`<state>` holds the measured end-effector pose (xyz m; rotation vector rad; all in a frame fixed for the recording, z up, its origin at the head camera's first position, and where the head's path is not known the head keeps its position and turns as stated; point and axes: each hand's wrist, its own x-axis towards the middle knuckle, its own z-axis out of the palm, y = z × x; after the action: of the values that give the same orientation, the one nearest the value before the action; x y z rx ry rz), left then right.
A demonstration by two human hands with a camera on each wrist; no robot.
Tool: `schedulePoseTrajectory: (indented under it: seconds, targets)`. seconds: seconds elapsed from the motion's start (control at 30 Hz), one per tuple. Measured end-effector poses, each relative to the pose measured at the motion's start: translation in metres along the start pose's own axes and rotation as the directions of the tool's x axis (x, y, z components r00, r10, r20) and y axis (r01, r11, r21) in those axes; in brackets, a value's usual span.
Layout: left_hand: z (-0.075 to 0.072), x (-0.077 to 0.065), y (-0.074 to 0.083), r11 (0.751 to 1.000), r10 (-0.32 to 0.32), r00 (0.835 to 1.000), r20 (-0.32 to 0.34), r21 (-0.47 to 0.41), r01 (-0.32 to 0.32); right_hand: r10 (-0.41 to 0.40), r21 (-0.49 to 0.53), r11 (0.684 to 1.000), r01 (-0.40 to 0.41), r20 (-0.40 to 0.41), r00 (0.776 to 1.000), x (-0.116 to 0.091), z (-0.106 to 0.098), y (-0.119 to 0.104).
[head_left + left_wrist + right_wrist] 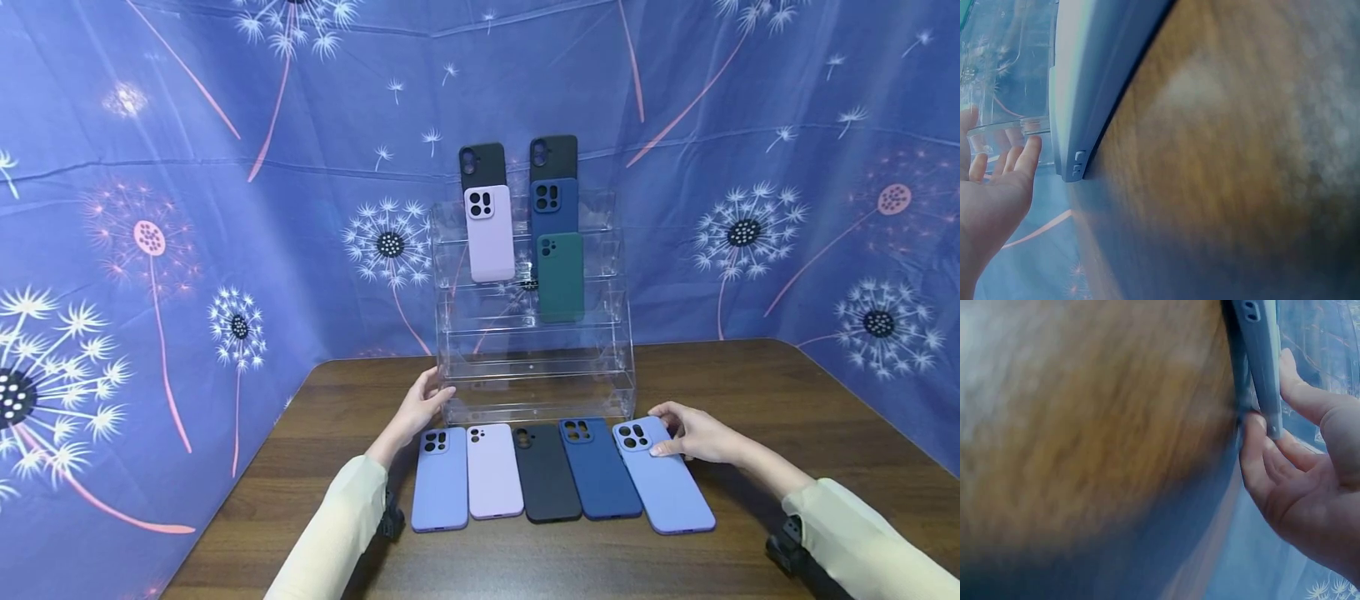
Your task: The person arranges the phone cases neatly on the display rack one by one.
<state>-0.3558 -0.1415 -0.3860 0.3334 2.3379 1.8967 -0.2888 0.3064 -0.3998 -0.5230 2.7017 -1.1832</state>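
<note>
My right hand (701,435) pinches the upper right edge of a periwinkle phone case (671,487), thumb on its face; in the right wrist view my fingers (1260,462) reach under that case (1261,369). My left hand (417,410) is at the lower left side of the clear tiered display rack (532,412), its fingers relaxed against the plastic. Left of the held case lie a dark blue case (602,475), a black case (549,479), a lilac case (495,475) and another periwinkle case (440,487), in a row before the rack.
Upper tiers of the rack hold two black cases (483,167) (558,160), a lilac case (491,246), a dark blue case (566,208) and a green case (561,279). The wooden table (525,562) meets a blue dandelion-print cloth (337,292) behind and at both sides.
</note>
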Motion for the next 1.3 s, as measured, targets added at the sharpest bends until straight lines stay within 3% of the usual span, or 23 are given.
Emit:
schedulePoseTrajectory:
  seconds: [0.23,0.47,0.97,1.3]
  targets:
    - [-0.001,0.000,0.000,1.000,-0.007,1.000,0.005,0.005,0.007,0.082,0.055,0.995,-0.086,0.072,0.994,-0.005,-0.007,-0.006]
    - [-0.001,0.000,-0.001,1.000,-0.009,1.000,-0.002,0.008,0.009,0.079,0.114,0.989,-0.091,0.104,0.991,-0.009,-0.016,-0.013]
    - [-0.001,0.000,0.001,1.000,-0.001,1.000,0.015,0.021,0.001,-0.002,0.192,0.981,-0.008,0.055,0.998,-0.013,-0.030,-0.021]
    - [0.000,0.000,0.001,1.000,0.002,1.000,0.011,0.029,-0.002,-0.008,0.177,0.984,0.007,0.000,1.000,-0.017,-0.039,-0.030]
